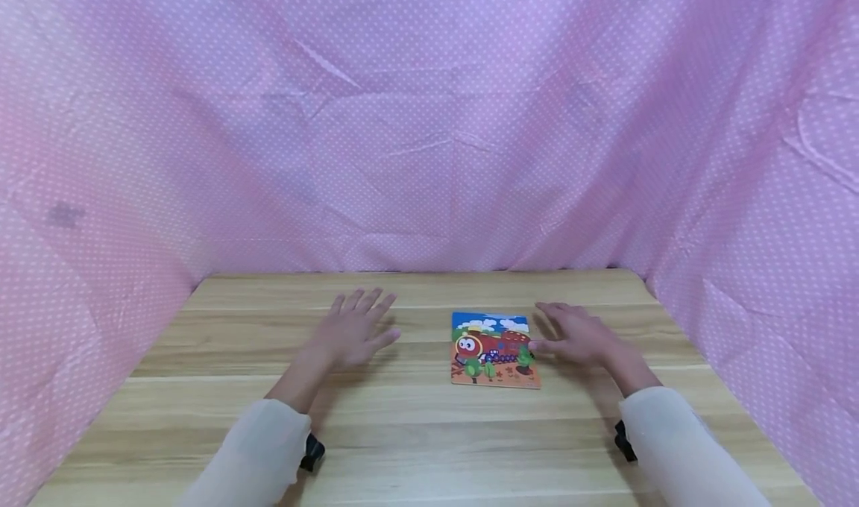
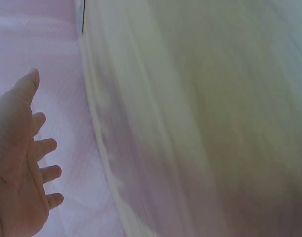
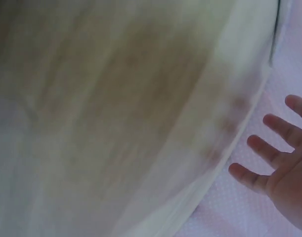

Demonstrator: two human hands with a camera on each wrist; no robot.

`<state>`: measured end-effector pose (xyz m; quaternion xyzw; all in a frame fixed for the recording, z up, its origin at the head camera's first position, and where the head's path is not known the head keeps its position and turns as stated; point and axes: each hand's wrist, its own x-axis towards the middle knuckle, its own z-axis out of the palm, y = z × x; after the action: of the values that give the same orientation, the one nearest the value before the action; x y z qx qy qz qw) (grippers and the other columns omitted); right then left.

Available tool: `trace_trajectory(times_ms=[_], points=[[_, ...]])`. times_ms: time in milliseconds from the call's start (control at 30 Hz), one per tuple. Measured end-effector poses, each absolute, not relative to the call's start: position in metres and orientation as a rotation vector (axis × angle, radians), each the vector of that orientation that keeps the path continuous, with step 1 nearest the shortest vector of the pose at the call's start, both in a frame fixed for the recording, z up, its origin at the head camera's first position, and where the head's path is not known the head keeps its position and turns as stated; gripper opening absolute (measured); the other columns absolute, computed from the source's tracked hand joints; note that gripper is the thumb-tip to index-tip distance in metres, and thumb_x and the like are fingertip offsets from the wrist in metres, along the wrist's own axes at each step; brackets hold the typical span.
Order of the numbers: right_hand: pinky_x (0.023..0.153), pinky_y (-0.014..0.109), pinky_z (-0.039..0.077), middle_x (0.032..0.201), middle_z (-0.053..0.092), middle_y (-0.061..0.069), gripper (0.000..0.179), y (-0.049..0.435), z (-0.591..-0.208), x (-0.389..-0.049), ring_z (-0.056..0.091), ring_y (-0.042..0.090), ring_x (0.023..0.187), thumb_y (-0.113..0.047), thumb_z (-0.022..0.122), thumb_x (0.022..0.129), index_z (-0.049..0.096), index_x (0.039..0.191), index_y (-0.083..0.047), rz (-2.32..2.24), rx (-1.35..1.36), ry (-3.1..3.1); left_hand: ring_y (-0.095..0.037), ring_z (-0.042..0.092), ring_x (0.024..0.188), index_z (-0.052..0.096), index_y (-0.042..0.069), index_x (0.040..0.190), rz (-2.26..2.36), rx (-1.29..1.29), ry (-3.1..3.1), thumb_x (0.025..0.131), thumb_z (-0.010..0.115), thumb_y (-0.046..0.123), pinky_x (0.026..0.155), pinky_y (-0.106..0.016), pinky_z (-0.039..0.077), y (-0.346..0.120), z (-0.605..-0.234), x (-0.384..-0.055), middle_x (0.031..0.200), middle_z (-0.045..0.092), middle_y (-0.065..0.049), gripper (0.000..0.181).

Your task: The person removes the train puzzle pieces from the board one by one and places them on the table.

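A square picture board with a cartoon red train, trees and a blue sky lies flat on the wooden table, right of the middle. To its left, my left hand is held over the table with fingers spread and nothing in it; the left wrist view shows the same hand with straight fingers. My right hand is at the board's right edge, its thumb overlapping that edge in the head view. Spread, straight fingers of the right hand appear in the right wrist view, holding nothing.
The wooden table has light and brown stripes. Pink cloth with white dots hangs behind it and along both sides. A small black item shows at the left cuff, and a similar black item at the right cuff.
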<state>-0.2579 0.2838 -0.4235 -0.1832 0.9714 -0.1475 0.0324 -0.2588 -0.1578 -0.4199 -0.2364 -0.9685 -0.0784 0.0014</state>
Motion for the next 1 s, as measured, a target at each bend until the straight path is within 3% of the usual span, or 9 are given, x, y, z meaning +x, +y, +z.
trace_trajectory(times_ms=[267, 500, 633, 1000], points=[[0.109, 0.070, 0.031, 0.150, 0.048, 0.026, 0.091, 0.277, -0.432, -0.275, 0.042, 0.050, 0.138, -0.063, 0.070, 0.088, 0.044, 0.153, -0.004, -0.475, -0.635, 2.963, -0.043, 0.025, 0.151, 0.026, 0.018, 0.163, -0.370, -0.914, -3.038, 0.106, 0.042, 0.056, 0.118, -0.065, 0.020, -0.113, -0.432, -0.275, 0.167, 0.026, -0.014, 0.070], [0.102, 0.071, 0.036, 0.143, 0.054, 0.023, 0.096, 0.276, -0.434, -0.284, 0.050, 0.045, 0.126, -0.069, 0.074, 0.081, 0.049, 0.151, -0.008, -0.437, -0.576, 2.968, -0.038, 0.027, 0.150, 0.034, 0.017, 0.160, -0.544, -1.009, -3.050, 0.106, 0.044, 0.055, 0.119, -0.064, 0.016, -0.084, -0.441, -0.283, 0.164, 0.032, -0.014, 0.067], [0.101, 0.066, 0.041, 0.137, 0.056, 0.020, 0.096, 0.272, -0.432, -0.290, 0.052, 0.040, 0.123, -0.070, 0.076, 0.078, 0.051, 0.150, -0.011, -0.464, -0.574, 2.932, -0.033, 0.034, 0.145, 0.039, 0.017, 0.158, -0.525, -1.017, -3.039, 0.104, 0.047, 0.056, 0.119, -0.058, 0.022, -0.072, -0.449, -0.290, 0.159, 0.040, -0.011, 0.068], [0.100, 0.054, 0.047, 0.122, 0.059, 0.012, 0.082, 0.250, -0.420, -0.297, 0.054, 0.029, 0.110, -0.054, 0.087, 0.076, 0.061, 0.139, -0.009, -0.525, -0.577, 2.784, -0.026, 0.042, 0.133, 0.052, 0.020, 0.150, -0.430, -0.988, -3.044, 0.098, 0.058, 0.060, 0.113, -0.052, 0.034, -0.050, -0.451, -0.303, 0.146, 0.051, -0.005, 0.066]])
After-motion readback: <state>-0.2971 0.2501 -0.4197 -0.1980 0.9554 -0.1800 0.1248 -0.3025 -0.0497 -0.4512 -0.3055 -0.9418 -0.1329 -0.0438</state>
